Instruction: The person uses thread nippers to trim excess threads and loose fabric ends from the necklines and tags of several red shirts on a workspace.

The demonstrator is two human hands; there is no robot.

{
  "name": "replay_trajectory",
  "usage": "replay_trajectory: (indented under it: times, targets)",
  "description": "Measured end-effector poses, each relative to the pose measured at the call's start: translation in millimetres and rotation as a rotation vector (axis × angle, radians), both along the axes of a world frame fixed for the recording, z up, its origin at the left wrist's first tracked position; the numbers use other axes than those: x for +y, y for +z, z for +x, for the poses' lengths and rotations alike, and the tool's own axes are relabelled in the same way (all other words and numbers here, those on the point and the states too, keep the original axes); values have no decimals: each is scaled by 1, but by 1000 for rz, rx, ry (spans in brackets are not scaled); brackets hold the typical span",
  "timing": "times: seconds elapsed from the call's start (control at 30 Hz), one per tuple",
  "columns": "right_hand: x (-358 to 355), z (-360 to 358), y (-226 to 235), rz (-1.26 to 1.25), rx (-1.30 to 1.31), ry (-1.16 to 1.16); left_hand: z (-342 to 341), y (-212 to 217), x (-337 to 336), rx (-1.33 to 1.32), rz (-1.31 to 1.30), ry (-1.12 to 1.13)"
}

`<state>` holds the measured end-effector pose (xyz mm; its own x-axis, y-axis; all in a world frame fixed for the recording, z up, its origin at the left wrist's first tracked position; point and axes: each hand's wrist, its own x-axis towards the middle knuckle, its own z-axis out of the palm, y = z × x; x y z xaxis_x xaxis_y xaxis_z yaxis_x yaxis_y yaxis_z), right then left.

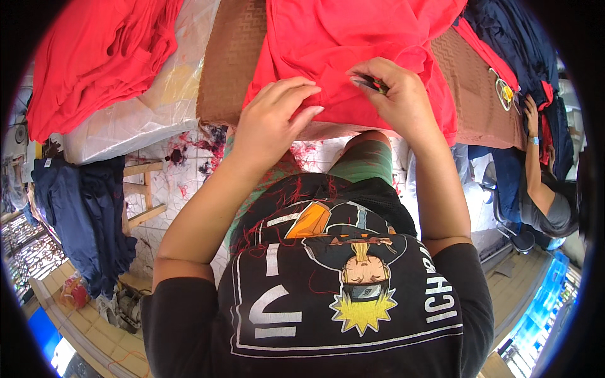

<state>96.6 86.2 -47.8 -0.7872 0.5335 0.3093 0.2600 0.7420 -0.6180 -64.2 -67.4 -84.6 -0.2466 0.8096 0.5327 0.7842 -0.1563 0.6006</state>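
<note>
A red garment (353,57) lies spread over a table covered in brown textured cloth (233,69), its near edge hanging toward my lap. My left hand (274,116) hovers at the garment's left part, thumb and fingers curved and apart, with nothing visible between them. In my right hand (400,94), small dark thread snips (372,83) are gripped, their pointed end directed left over the red fabric. The lower part of the snips is hidden by my fingers. Both hands are close to the garment; whether the left fingertips touch it I cannot tell.
A pile of red garments (104,63) rests on a plastic-wrapped surface (135,123) at left. Dark blue garments (82,214) hang below it. At right, another person's arm (534,138) reaches to dark blue cloth (523,38). Thread scraps (189,151) litter the tiled floor.
</note>
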Motion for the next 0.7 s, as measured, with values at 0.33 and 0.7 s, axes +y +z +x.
replay_trajectory:
  times: [0.33,0.7]
  targets:
    - [3,-2,-31,-87,-151,-13,14,-8,15,-44,-139,76]
    - [5,-1,-30,-38,-143,5,-6,6,22,-260,-448,-15]
